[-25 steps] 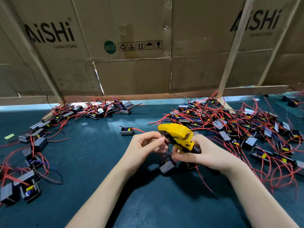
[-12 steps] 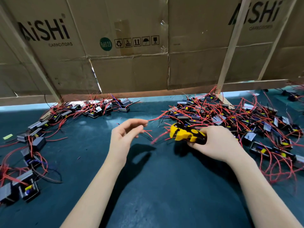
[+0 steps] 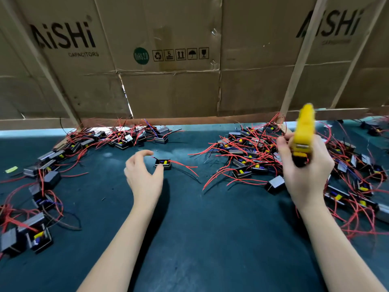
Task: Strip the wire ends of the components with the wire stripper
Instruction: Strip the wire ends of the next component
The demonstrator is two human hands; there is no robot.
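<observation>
Worktop [image 3: 210,239]: matt dark-teal mat. Stripper [image 3: 303,131]: glossy yellow plastic. Wires [image 3: 185,165]: smooth red insulation. Far wall [image 3: 179,91]: matt brown cardboard, bare wood battens [image 3: 299,60].

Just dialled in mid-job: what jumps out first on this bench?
The yellow wire stripper raised upright in the right hand, over the big tangle of red-wired components on the right. At centre, the left hand curls beside a lone component on the dark mat. AiSHi cardboard boxes wall the back.

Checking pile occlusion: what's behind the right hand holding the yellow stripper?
Behind the right hand gripping the yellow wire stripper lies the right-side pile of black components with red wires on the dark green mat. Whatever lies directly behind the hand is hidden.
</observation>
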